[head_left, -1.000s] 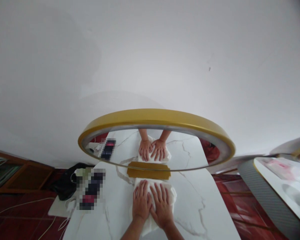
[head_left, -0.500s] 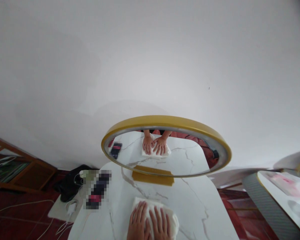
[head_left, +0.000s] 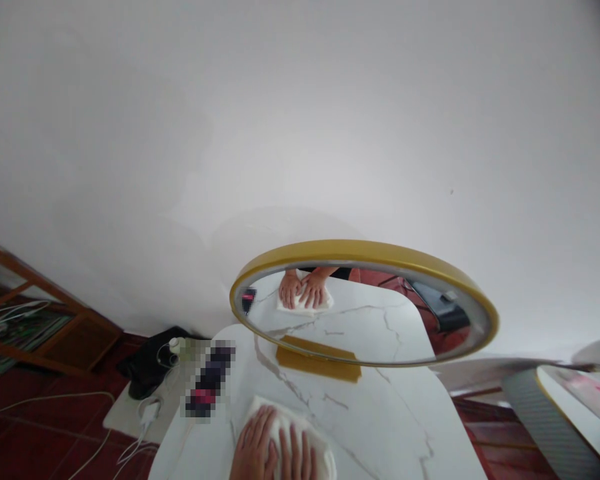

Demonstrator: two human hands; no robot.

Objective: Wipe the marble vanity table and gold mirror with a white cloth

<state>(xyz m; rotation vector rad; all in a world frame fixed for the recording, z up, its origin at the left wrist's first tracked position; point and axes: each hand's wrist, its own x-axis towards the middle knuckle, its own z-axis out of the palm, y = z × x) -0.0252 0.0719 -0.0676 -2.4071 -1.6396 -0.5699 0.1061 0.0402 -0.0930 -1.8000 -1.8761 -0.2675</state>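
The person is pressing both palms down on a white cloth (head_left: 324, 455), which is lying on the white marble tabletop (head_left: 390, 420) in front of the round gold-framed mirror (head_left: 365, 251), well short of it and a little to the left of its middle. The left hand (head_left: 253, 448) is resting flat on the cloth's left part, and the right hand (head_left: 298, 459) is lying just beside it, touching it. Both hands are spread open with fingers stretched forward towards the mirror, so they are pushing on the fabric rather than gripping it. Their wrists are running out of the bottom of the view.

The mirror is standing upright on a flat gold base (head_left: 317, 358) at the far side of the table, against a plain white wall (head_left: 300, 120). Its glass is showing the two hands on the cloth again, near its upper left edge.

To the left of the mirror's base a blurred dark and red object (head_left: 207, 381) is sitting at the table's edge. Farther left, on the red floor, a black bag (head_left: 147, 360) and a white charger with cables (head_left: 147, 410) are lying, with a wooden shelf (head_left: 65, 327) beyond them. To the mirror's right, part of a second gold-rimmed mirror (head_left: 575, 407) is leaning.
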